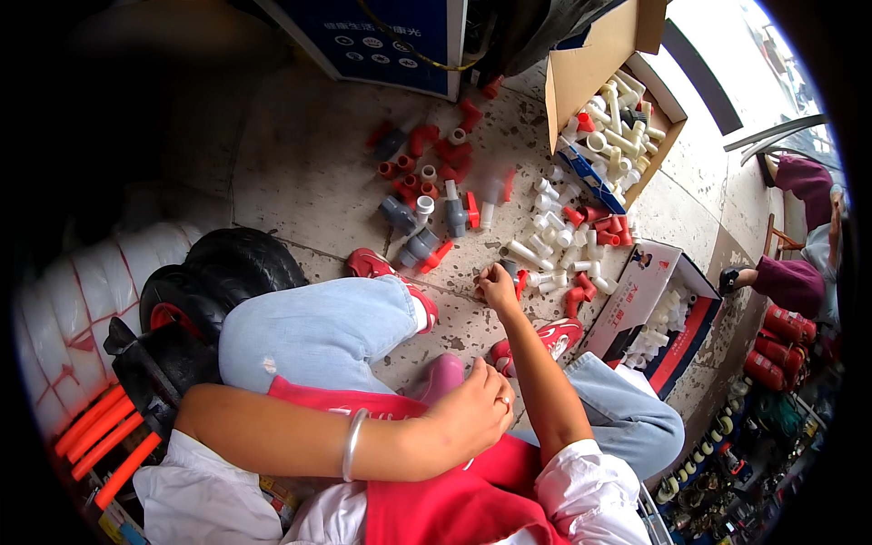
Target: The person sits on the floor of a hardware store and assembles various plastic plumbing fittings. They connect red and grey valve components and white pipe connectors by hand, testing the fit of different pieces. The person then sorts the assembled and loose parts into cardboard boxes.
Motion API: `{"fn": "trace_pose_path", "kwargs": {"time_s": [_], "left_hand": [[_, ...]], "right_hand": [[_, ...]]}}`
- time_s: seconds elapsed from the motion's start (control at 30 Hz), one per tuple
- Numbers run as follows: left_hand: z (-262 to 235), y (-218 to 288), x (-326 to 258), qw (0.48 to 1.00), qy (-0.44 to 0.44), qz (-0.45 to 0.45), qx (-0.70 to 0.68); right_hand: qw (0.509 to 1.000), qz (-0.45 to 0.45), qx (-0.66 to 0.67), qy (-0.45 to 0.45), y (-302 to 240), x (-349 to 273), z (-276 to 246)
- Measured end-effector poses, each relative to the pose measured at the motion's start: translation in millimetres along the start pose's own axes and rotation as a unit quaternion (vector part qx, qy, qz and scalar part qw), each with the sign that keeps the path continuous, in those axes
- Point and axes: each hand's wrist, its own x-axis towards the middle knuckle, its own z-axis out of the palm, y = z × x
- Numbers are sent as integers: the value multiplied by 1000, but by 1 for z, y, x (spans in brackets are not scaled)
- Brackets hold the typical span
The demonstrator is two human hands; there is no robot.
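My right hand (497, 289) is low over the floor, its fingers pinched together. What they hold, if anything, is too small to make out. Right beside it lies a grey valve with a red handle (520, 283), partly covered by the hand. My left hand (472, 413), with a ring and a bracelet on that arm, is curled above my lap, close to a rounded pink object (444, 374). Its fingertips are hidden. White pipe fittings (548, 238) lie beyond my right hand, with red elbows (579, 292) among them. Farther left are grey valves (420, 247) and more red fittings (422, 139).
An opened cardboard box (668, 145) full of white fittings stands at far right. Nearer is a smaller box (627, 304) with white pieces. Black wheels (245, 263) stand left of my knee. A blue panel (381, 41) rises at the back. Another person (799, 186) is at right.
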Motion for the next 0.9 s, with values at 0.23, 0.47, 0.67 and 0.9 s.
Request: {"fn": "trace_pose_path", "kwargs": {"time_s": [0.23, 0.47, 0.67, 0.9], "left_hand": [[-7, 0, 3, 1000, 6, -8, -5], [-10, 0, -1, 1000, -31, -2, -2], [-11, 0, -6, 999, -42, -12, -2], [-11, -3, -14, 1000, -24, -12, 6]], "right_hand": [[922, -174, -337, 76, -59, -3, 57], [814, -295, -499, 45, -99, 20, 92], [779, -295, -554, 19, -99, 44, 103], [751, -310, -583, 11, -92, 40, 101]]}}
